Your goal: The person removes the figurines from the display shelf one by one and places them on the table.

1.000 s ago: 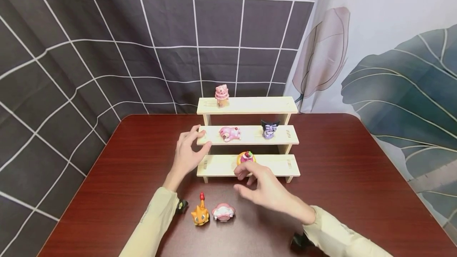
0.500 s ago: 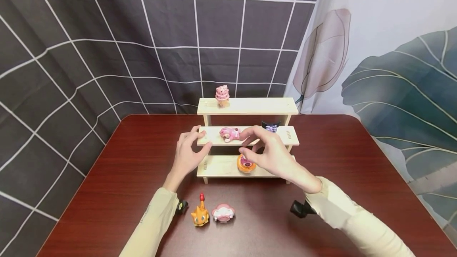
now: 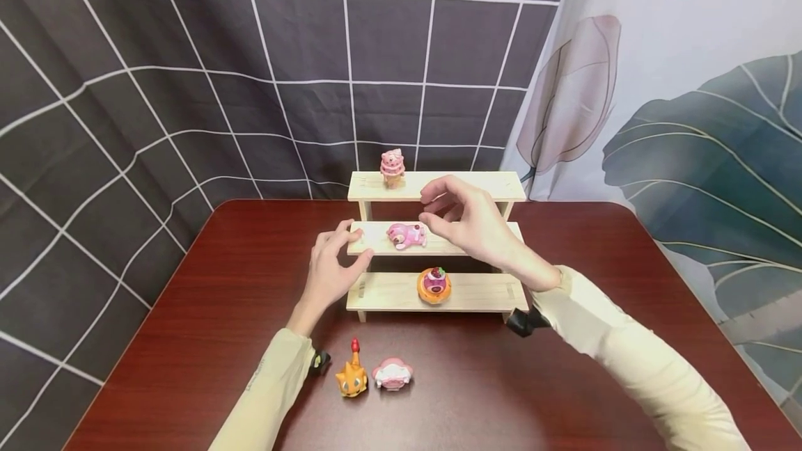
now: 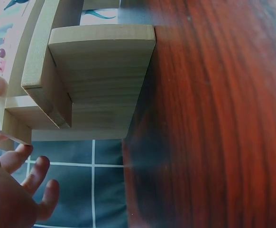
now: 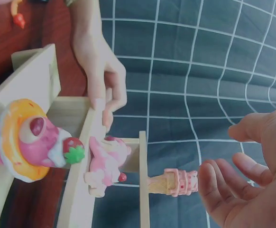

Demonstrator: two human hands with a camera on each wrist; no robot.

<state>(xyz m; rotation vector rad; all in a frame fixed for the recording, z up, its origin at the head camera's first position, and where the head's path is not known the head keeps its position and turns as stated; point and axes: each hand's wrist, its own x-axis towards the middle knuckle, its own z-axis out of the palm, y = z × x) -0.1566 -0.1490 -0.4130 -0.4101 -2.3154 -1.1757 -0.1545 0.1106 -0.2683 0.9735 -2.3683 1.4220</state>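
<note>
A three-tier wooden shelf (image 3: pixel 370 294) stands on the table. The left hand (image 3: pixel 331 266) rests its fingers on the left end of the middle tier. Above the middle tier hovers the right hand (image 3: pixel 479 225), fingers loosely bent and empty, hiding that tier's right part. Left of it a pink lying figure (image 3: pixel 406 235) is on the middle tier. The pink ice-cream figure (image 3: pixel 392 167) stands on the top tier, and the orange ring figure (image 3: pixel 434 286) sits on the bottom one. In the right wrist view, the right hand (image 5: pixel 252 175) has its fingertips near the ice-cream figure (image 5: pixel 173 182).
An orange figure with a red-tipped tail (image 3: pixel 352 378) and a pink-and-white figure (image 3: pixel 392 374) lie on the table (image 3: pixel 476 395) in front of the shelf. A dark grid curtain (image 3: pixel 301 40) hangs behind, with a patterned light curtain (image 3: pixel 564 89) at the right.
The right hand has moved up and away from the bottom tier to above the middle tier, uncovering the orange ring figure and covering the dark-eared purple figure. The left hand has stayed in place.
</note>
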